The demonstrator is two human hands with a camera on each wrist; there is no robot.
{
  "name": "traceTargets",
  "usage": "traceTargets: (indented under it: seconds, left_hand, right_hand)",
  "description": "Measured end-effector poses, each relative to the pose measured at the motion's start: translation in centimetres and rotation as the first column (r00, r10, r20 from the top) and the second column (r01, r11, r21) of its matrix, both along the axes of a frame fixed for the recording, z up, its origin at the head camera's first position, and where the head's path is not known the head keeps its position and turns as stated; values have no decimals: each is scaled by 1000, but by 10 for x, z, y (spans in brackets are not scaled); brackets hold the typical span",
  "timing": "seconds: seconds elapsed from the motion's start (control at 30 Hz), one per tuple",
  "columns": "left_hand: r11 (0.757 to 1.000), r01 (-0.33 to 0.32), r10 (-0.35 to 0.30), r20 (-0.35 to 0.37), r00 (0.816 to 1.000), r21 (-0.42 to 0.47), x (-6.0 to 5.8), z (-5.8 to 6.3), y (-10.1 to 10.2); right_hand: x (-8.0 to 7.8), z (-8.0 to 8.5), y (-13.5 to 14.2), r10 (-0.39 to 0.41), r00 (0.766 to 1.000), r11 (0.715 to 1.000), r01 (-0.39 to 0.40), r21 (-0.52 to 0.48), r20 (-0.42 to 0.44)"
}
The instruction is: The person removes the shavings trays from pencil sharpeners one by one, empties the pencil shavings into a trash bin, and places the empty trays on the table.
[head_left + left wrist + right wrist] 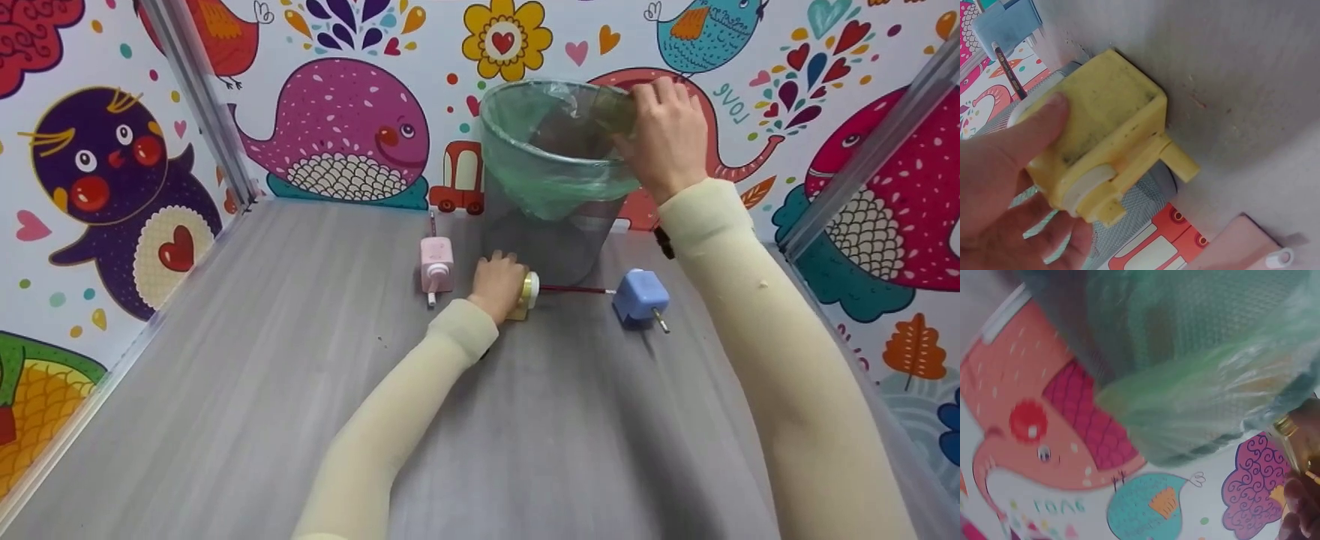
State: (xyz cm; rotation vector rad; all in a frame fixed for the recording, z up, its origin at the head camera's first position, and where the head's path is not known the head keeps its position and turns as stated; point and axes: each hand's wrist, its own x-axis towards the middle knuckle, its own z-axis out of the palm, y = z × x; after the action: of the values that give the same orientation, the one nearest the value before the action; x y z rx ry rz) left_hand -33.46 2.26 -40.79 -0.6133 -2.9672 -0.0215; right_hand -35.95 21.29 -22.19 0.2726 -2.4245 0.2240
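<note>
My left hand grips a yellow crank pencil sharpener low on the table, the thumb across its dark-smudged face. Its crank knob and pale round part show in the left wrist view. My right hand is raised at the bin's right rim, pinching a small see-through shavings box over the opening. A mesh waste bin stands behind, lined with a green plastic bag. Fingers and the bag's edge partly hide the box.
Left of the bin sits a pink sharpener with a pencil in it. To the right, a blue sharpener holds a dark red pencil that points left. Patterned wall panels enclose the grey table.
</note>
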Motion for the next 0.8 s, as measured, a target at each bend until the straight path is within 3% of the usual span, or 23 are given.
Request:
traceTargets:
  seconds: [0.13,0.27,0.4,0.57,0.7,0.8]
  left_hand:
    - [1000,9,-9,8,1000,-4,0,1,0]
    - [1000,13,-13,9,1000,-15,-1,0,0]
    - [1000,8,-8,9,1000,-24,-1,0,-1]
    - [1000,-5,5,6,1000,-20,-3,1,0]
    - [1000,-6,6,8,1000,-9,-3,1,0]
    - [1000,0,0,17,1000,-1,-2,0,0]
  right_hand:
    - [12,-4,7,31,999,972,-26,-235,18]
    - [24,-14,12,68,998,929,-68,-363,-12]
    - [38,-32,14,103,991,896,-131,-424,-87]
    - [53,-62,17,190,965,856,-254,-451,-182]
    - [65,-89,22,253,954,833,-299,-465,-161]
    - [73,-110,27,275,956,843,-290,-452,-102]
